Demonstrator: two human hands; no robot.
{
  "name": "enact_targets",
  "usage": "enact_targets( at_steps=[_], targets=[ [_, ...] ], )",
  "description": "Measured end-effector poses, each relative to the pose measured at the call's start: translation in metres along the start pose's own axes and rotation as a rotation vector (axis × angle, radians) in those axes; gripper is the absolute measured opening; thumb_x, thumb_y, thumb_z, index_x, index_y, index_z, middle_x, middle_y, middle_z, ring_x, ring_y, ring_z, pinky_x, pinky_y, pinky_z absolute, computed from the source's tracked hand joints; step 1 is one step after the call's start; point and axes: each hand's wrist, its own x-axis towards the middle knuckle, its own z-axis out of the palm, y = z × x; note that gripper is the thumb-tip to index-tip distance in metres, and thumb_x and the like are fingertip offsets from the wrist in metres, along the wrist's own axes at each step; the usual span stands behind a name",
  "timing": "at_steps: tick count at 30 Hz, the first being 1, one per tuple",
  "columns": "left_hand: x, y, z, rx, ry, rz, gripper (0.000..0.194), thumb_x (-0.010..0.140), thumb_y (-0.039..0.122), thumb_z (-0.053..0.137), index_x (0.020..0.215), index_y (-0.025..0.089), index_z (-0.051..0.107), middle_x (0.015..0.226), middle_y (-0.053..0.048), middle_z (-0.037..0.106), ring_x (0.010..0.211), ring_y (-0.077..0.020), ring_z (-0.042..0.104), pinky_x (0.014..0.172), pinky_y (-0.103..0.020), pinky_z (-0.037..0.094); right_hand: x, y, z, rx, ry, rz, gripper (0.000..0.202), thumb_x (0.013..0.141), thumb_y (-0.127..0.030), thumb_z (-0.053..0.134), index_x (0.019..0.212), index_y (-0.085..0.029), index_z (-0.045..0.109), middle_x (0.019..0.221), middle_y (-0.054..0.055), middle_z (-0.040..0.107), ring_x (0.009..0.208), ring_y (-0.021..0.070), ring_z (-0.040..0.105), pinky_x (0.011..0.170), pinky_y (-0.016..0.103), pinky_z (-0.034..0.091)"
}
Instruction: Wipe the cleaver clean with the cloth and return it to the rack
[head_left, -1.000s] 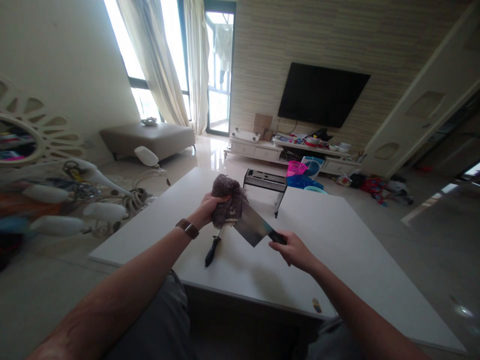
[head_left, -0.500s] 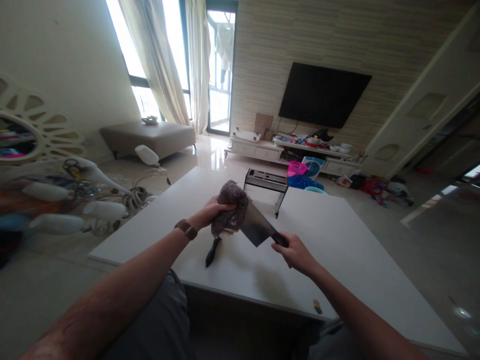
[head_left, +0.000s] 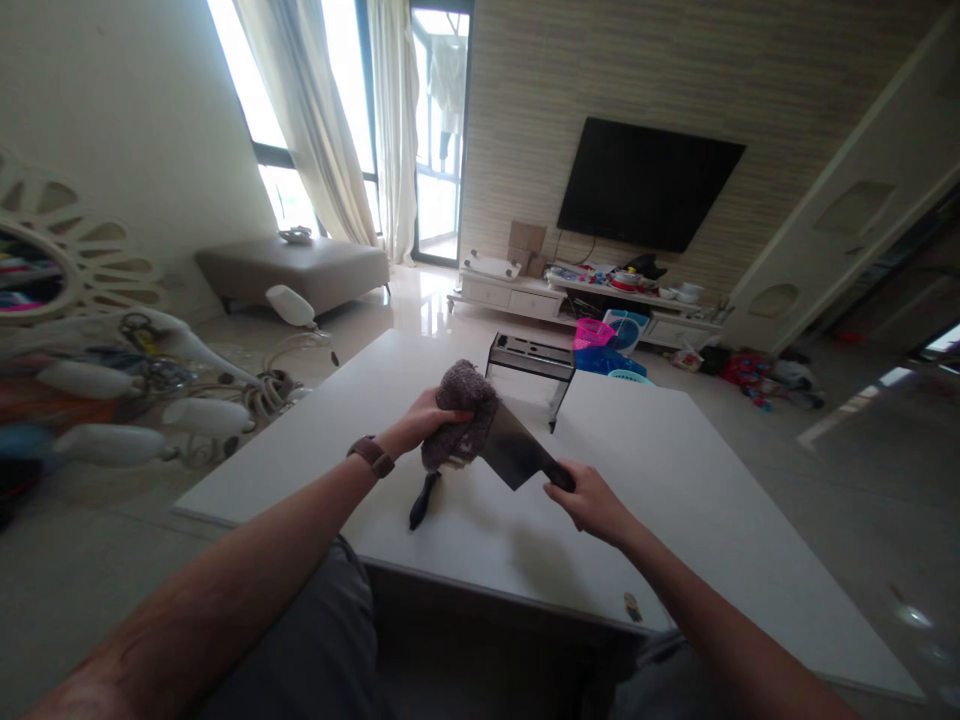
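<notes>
My right hand (head_left: pixel 589 497) grips the black handle of a cleaver (head_left: pixel 516 452), held tilted above the white table (head_left: pixel 712 520). A fluffy grey-purple cloth (head_left: pixel 459 400) is wrapped over the far end of the blade, and my left hand (head_left: pixel 427 422) is closed round it, thumb on top. The cloth hides that end of the cleaver. Below the cloth, a black handle (head_left: pixel 424 503) of another tool lies on the table; its other end is hidden. Farther back on the table stands a knife rack (head_left: pixel 532 355) with slots in its top.
A small coloured sticker (head_left: pixel 633 607) is at the table's near edge. To the left are lamp parts with white shades (head_left: pixel 206 416). Beyond the table are a pink basket (head_left: pixel 592 333), a low cabinet (head_left: pixel 499 295) and a bench (head_left: pixel 300 270).
Hardly anything differs. The view has shifted very slightly; both hands keep their grip, with the cloth still over the cleaver's far end.
</notes>
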Motion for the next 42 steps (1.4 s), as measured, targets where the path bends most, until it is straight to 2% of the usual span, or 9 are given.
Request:
enact_targets(
  at_steps=[11,19,32,42],
  targets=[
    [-0.0014,0.0011,0.0,0.039,-0.003,-0.016,0.055,0.05,0.033,0.094,0.097,0.011,0.075,0.096,-0.011,0.078,0.09,-0.0298,0.073,0.088,-0.044,0.058,-0.0011,0.0008,0.0001,0.008,-0.023,0.004,0.014,0.086,-0.03,0.058,0.083,-0.017,0.061,0.059,-0.004,0.054,0.043,0.01,0.048,0.044,0.023,0.034],
    [-0.0028,0.0023,0.0015,0.027,-0.02,-0.039,0.054,0.05,0.033,0.094,0.096,0.011,0.075,0.094,-0.011,0.079,0.087,-0.0296,0.073,0.086,-0.045,0.059,-0.0019,0.002,0.0006,0.05,-0.054,0.039,0.022,0.086,-0.032,0.058,0.097,-0.015,0.066,0.058,-0.004,0.055,0.04,0.0109,0.049,0.041,0.023,0.036],
    [-0.0015,-0.0015,0.0014,0.049,-0.003,-0.028,0.052,0.05,0.034,0.093,0.094,0.012,0.076,0.094,-0.011,0.079,0.089,-0.0312,0.073,0.087,-0.046,0.059,0.0017,0.0082,0.0018,0.041,-0.072,0.031,0.023,0.087,-0.031,0.057,0.101,-0.016,0.066,0.057,-0.005,0.054,0.04,0.0109,0.051,0.041,0.022,0.038],
    [0.0014,0.0011,0.005,0.002,0.063,-0.052,0.045,0.055,0.033,0.09,0.093,0.013,0.077,0.09,-0.009,0.079,0.086,-0.029,0.074,0.088,-0.045,0.059,0.0054,0.0089,0.003,0.092,-0.086,0.053,0.016,0.087,-0.035,0.057,0.088,-0.02,0.056,0.059,-0.007,0.05,0.039,0.0116,0.054,0.036,0.022,0.042]
  ],
)
